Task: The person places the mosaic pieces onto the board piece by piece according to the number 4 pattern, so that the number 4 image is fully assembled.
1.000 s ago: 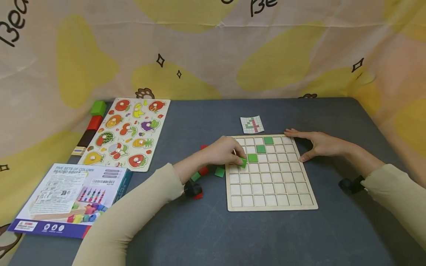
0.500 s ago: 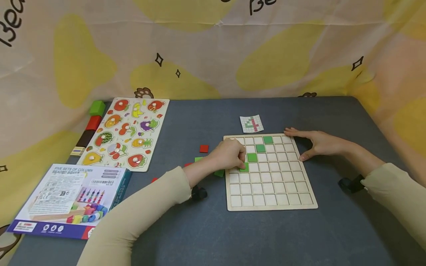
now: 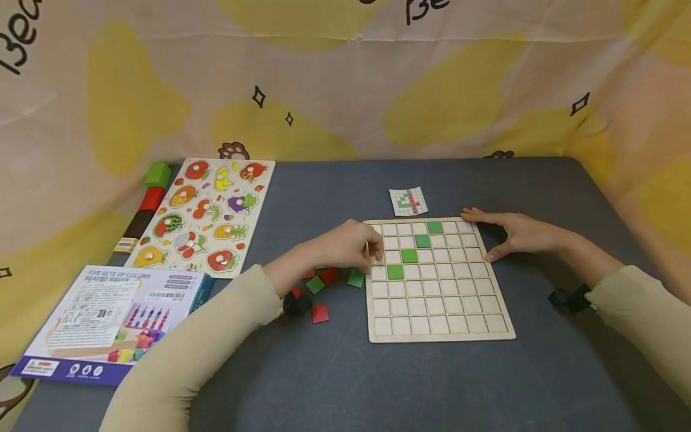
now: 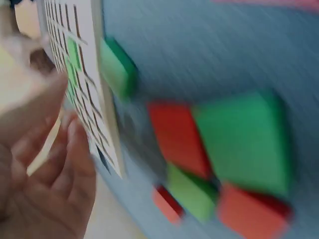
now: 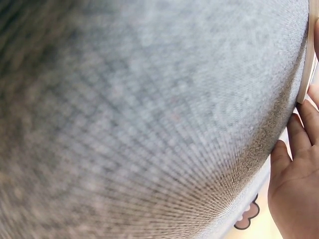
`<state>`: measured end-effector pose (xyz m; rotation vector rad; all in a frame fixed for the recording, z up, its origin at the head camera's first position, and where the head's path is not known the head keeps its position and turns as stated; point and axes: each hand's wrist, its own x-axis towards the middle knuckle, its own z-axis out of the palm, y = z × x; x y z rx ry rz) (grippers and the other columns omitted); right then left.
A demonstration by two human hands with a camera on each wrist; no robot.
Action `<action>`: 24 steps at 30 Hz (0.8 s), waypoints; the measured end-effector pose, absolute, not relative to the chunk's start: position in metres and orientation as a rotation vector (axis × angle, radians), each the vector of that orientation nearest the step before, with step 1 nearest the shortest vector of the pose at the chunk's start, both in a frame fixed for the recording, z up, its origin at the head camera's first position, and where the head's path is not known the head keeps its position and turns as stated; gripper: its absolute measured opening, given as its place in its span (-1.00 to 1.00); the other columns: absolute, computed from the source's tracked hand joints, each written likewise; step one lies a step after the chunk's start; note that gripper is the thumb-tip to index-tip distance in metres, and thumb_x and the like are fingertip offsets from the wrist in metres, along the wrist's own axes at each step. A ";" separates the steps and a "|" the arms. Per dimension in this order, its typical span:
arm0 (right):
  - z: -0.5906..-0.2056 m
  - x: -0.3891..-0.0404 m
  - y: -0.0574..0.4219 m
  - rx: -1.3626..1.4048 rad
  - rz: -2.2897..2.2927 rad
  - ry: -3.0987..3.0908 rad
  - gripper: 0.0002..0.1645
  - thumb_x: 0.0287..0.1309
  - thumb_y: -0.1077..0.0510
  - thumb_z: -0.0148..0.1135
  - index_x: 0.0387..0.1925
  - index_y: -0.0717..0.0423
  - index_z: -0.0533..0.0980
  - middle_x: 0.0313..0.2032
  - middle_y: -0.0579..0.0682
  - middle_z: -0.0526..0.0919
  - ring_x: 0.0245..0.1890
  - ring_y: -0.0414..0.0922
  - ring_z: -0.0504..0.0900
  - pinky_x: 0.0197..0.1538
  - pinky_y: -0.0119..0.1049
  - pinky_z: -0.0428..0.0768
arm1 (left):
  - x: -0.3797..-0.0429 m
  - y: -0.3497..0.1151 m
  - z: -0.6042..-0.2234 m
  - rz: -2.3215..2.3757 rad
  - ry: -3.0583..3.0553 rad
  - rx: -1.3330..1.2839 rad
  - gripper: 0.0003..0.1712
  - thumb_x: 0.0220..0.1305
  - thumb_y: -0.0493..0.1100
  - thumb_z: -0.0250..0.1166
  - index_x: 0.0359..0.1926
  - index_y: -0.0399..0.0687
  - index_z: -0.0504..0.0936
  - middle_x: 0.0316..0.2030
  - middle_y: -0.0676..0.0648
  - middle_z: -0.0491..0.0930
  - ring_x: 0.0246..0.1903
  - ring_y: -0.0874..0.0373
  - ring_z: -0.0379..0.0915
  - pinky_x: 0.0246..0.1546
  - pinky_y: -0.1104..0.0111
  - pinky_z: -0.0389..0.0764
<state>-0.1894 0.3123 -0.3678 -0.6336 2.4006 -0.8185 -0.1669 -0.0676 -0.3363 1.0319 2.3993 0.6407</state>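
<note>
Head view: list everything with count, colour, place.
Table: one, grey, underneath
Grid board: one, cream, centre right
Set tiles: four, green, on board
Loose tiles: at least six, green and red, left
Pattern card: one, white, behind board
Fruit board: one, multicoloured, left
Box: one, white and purple, front left
Blocks: at least three, green, red, dark, left
Striped piece: one, pale, left
Backdrop: one, yellowish, behind
Wrist devices: two, black, wrists
Sleeves: two, beige, foreground
Left hand: one, board's left
Right hand: one, board's right
</note>
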 end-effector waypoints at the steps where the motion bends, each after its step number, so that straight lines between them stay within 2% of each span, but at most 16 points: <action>1: -0.368 -0.189 0.312 -0.635 -0.815 2.402 0.18 -0.07 0.04 0.53 0.53 -0.11 0.09 0.58 0.09 -0.10 0.55 0.29 -0.15 0.34 0.25 0.14 | -0.168 -0.073 -0.336 0.631 2.366 1.024 -0.74 0.02 -0.27 0.52 -0.24 -0.08 0.68 -0.24 -0.03 0.67 -0.33 0.18 0.51 -0.26 0.46 0.52; 4: -0.368 -0.189 0.312 -0.642 -0.806 2.403 0.18 -0.07 0.03 0.53 0.53 -0.10 0.08 0.58 0.10 -0.09 0.55 0.30 -0.14 0.34 0.26 0.13 | -0.170 -0.087 -0.336 0.576 2.304 1.002 -0.60 -0.04 -0.20 0.57 -0.16 -0.07 0.62 -0.19 -0.04 0.62 -0.21 0.17 0.48 -0.12 0.42 0.52; 8: -0.368 -0.190 0.312 -0.646 -0.804 2.395 0.19 -0.07 0.01 0.52 0.54 -0.10 0.07 0.58 0.10 -0.09 0.55 0.28 -0.15 0.33 0.24 0.13 | -0.169 -0.095 -0.342 0.514 2.290 1.018 -0.55 -0.05 -0.14 0.58 -0.12 -0.04 0.61 -0.13 -0.04 0.58 -0.13 0.17 0.48 -0.03 0.41 0.53; 17: -0.369 -0.189 0.312 -0.637 -0.839 2.379 0.19 -0.07 0.04 0.53 0.54 -0.10 0.07 0.58 0.12 -0.13 0.55 0.30 -0.19 0.35 0.28 0.06 | -0.167 -0.094 -0.349 0.492 2.319 1.069 -0.72 -0.01 -0.18 0.56 -0.29 -0.06 0.64 -0.23 -0.04 0.54 -0.27 0.20 0.44 -0.20 0.50 0.50; 24: -0.367 -0.189 0.312 -0.641 -0.841 2.375 0.20 -0.07 0.04 0.53 0.54 -0.07 0.06 0.58 0.15 -0.14 0.54 0.33 -0.17 0.35 0.31 0.08 | -0.167 -0.092 -0.349 0.549 2.280 1.034 -0.75 0.01 -0.25 0.53 -0.31 -0.08 0.63 -0.30 -0.03 0.62 -0.31 0.25 0.50 -0.25 0.52 0.54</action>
